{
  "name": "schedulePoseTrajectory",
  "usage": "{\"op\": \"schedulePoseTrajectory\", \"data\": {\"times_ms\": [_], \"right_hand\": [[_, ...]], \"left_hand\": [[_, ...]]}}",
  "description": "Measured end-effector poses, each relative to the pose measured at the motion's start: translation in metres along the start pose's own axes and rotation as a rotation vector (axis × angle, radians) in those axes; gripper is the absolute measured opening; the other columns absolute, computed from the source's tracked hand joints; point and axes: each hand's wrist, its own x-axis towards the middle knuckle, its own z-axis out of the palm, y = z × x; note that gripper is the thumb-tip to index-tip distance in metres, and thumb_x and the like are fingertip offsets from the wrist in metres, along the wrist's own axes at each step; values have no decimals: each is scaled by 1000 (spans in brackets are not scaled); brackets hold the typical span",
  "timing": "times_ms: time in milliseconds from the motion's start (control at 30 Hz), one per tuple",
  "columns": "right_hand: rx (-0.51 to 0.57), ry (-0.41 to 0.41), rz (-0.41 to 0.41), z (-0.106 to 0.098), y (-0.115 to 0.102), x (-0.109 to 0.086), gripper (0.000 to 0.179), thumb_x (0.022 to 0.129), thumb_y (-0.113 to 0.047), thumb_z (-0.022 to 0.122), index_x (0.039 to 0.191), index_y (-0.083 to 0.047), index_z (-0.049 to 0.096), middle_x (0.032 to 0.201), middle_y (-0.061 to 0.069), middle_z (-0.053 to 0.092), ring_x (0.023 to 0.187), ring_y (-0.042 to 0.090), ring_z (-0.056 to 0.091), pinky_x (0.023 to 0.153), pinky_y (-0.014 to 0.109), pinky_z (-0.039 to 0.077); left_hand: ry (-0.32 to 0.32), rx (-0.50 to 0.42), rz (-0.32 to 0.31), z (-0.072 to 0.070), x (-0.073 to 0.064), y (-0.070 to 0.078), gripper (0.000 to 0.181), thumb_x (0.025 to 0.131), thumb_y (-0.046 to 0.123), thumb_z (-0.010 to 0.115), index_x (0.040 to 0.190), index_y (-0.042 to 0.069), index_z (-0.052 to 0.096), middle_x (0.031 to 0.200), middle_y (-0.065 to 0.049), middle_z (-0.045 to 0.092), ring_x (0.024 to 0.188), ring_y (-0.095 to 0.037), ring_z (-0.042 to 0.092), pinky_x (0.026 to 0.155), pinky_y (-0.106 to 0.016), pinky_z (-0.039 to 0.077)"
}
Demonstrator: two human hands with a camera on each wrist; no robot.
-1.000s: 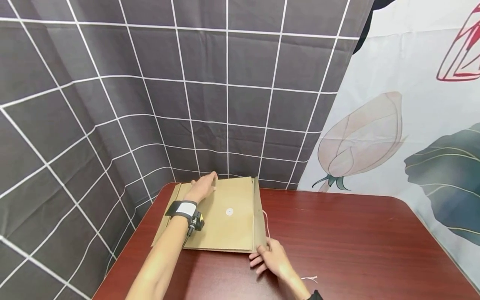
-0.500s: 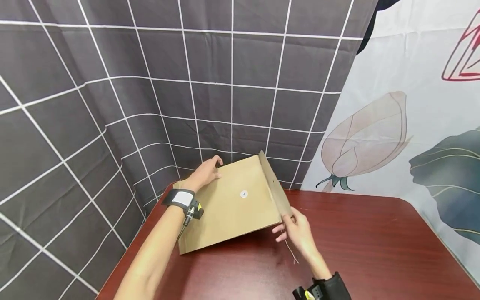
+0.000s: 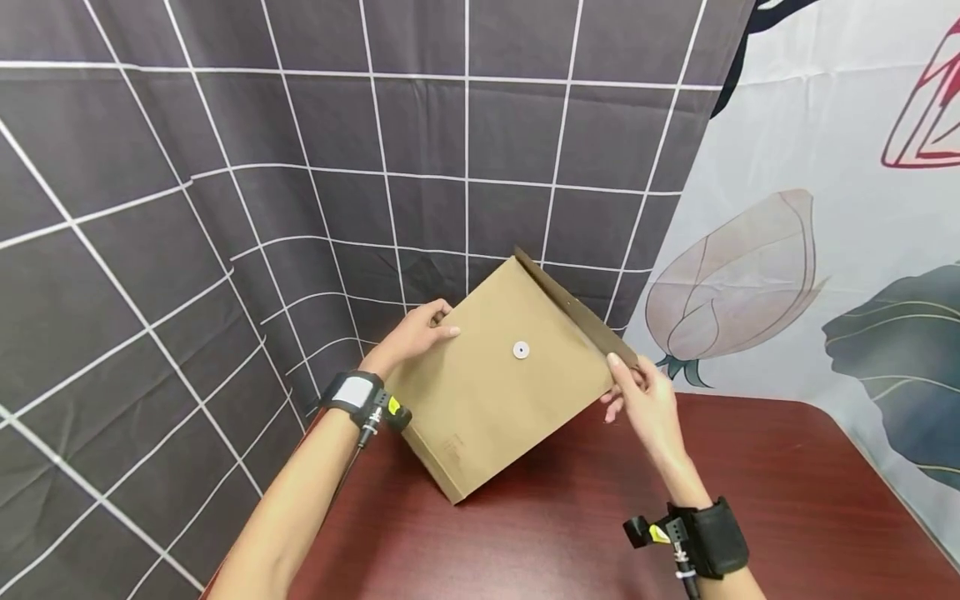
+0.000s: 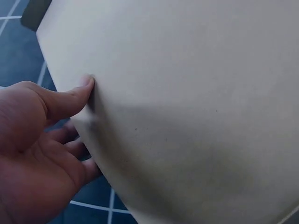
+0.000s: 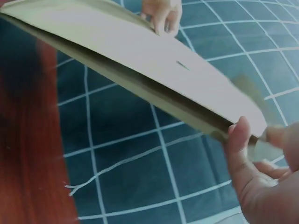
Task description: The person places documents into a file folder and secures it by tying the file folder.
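Observation:
A brown paper envelope point(image 3: 502, 375) with a white round button point(image 3: 521, 350) is held tilted above the dark red table point(image 3: 750, 500), its flap point(image 3: 577, 310) open at the upper right. My left hand point(image 3: 420, 332) grips its upper left edge, thumb on the front point(image 4: 77, 95) and fingers behind. My right hand point(image 3: 636, 392) pinches the right corner by the flap point(image 5: 243, 135). In the right wrist view the envelope point(image 5: 140, 51) is seen edge-on, and a thin white string point(image 5: 117, 170) hangs under it.
A dark curtain with a white grid point(image 3: 225, 167) hangs behind and to the left of the table. A pale cloth printed with a flower bud and leaves point(image 3: 810, 250) covers the right. Each wrist wears a black strap with a camera point(image 3: 360, 396).
The envelope has been lifted off the table and tipped up towards the curtain. Both hands rose with it, the right hand moving from the near edge up to the flap corner.

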Motion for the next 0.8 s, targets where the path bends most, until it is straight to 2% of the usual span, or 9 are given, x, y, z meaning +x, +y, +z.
{"op": "schedulePoseTrajectory", "data": {"times_ms": [100, 200, 300, 400, 467, 567, 633, 733, 800], "right_hand": [[-8, 13, -70, -7, -7, 3, 35, 97, -27, 56, 91, 7, 54, 65, 14, 61, 46, 32, 58, 49, 30, 51], [28, 12, -147, -13, -11, 7, 31, 95, -18, 60, 87, 11, 53, 65, 16, 58, 44, 29, 54, 47, 26, 47], [148, 9, -182, -16, -13, 11, 23, 92, -6, 62, 96, 15, 54, 69, 18, 56, 44, 22, 47, 42, 22, 42], [229, 46, -187, -18, -16, 13, 23, 90, 0, 63, 105, 16, 56, 71, 16, 57, 43, 16, 41, 38, 21, 35], [197, 94, -200, -18, -19, 13, 23, 89, -1, 64, 107, 14, 59, 71, 12, 57, 43, 14, 39, 38, 20, 32], [102, 155, -249, -20, -25, 15, 22, 89, -3, 65, 106, 11, 62, 72, 9, 59, 48, 12, 45, 43, 19, 35], [61, 174, -288, -22, -29, 17, 22, 90, -4, 64, 108, 9, 63, 79, 9, 65, 57, 12, 54, 50, 17, 43], [143, 145, -332, -26, -35, 22, 24, 90, -1, 62, 112, 9, 62, 93, 13, 70, 68, 14, 63, 60, 18, 50], [190, 127, -357, -29, -39, 25, 25, 90, 0, 62, 114, 8, 62, 97, 14, 70, 71, 14, 64, 63, 20, 52]], "left_hand": [[2, -83, 5, -2, -3, 7, 17, 90, 13, 66, 101, 5, 56, 95, -12, 65, 78, -21, 61, 69, -31, 47], [-6, -157, 11, -3, -6, 14, 17, 90, 11, 65, 102, 3, 54, 98, -14, 68, 78, -22, 65, 68, -31, 48], [-16, -207, 16, -5, -9, 21, 18, 91, 10, 65, 103, 3, 54, 99, -15, 69, 77, -22, 65, 65, -31, 48], [-37, -263, 16, -5, -12, 26, 18, 91, 11, 65, 103, 2, 55, 98, -13, 69, 77, -22, 65, 65, -31, 49], [-52, -296, 14, -5, -13, 28, 18, 90, 12, 65, 102, 3, 55, 97, -12, 69, 77, -22, 64, 64, -31, 49], [-62, -340, 15, -3, -13, 30, 17, 91, 15, 66, 98, 5, 54, 94, -9, 68, 75, -21, 63, 62, -31, 48], [-69, -369, 26, -1, -15, 32, 18, 91, 18, 66, 97, 6, 54, 91, -8, 67, 74, -21, 63, 61, -32, 49], [-100, -424, 55, 2, -17, 36, 21, 91, 23, 65, 103, 7, 59, 90, -9, 68, 75, -23, 65, 63, -35, 53], [-131, -486, 69, 6, -19, 40, 26, 92, 24, 65, 113, 8, 62, 93, -10, 69, 79, -26, 68, 67, -39, 55]]}}
